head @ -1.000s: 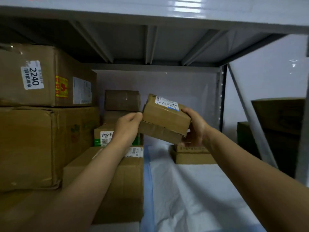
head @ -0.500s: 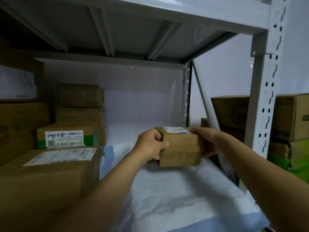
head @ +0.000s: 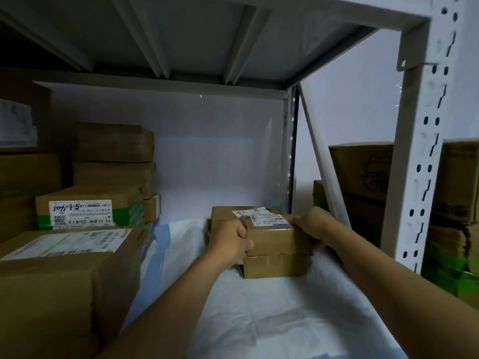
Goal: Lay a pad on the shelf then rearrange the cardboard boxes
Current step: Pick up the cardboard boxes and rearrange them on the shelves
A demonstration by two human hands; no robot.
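A white pad [head: 259,314] with a blue edge lies spread over the shelf floor. On it, toward the back right, stands a small cardboard box [head: 277,250] with a white label on top, its lower part resting on the pad. My left hand [head: 230,242] grips its left side and my right hand [head: 311,226] grips its right side. Directly behind it sits another small labelled box [head: 225,212], partly hidden by the held one.
Stacked cardboard boxes fill the shelf's left side: a large labelled one [head: 70,275] at the front, a green-taped one [head: 88,208] behind, more above. A white perforated upright [head: 420,161] and diagonal brace stand at right, with more boxes [head: 363,172] beyond. The upper shelf hangs overhead.
Both hands have carried the small box from up in the air, tilted, down to the right onto the pad, in front of the other small box. My view has shifted right.
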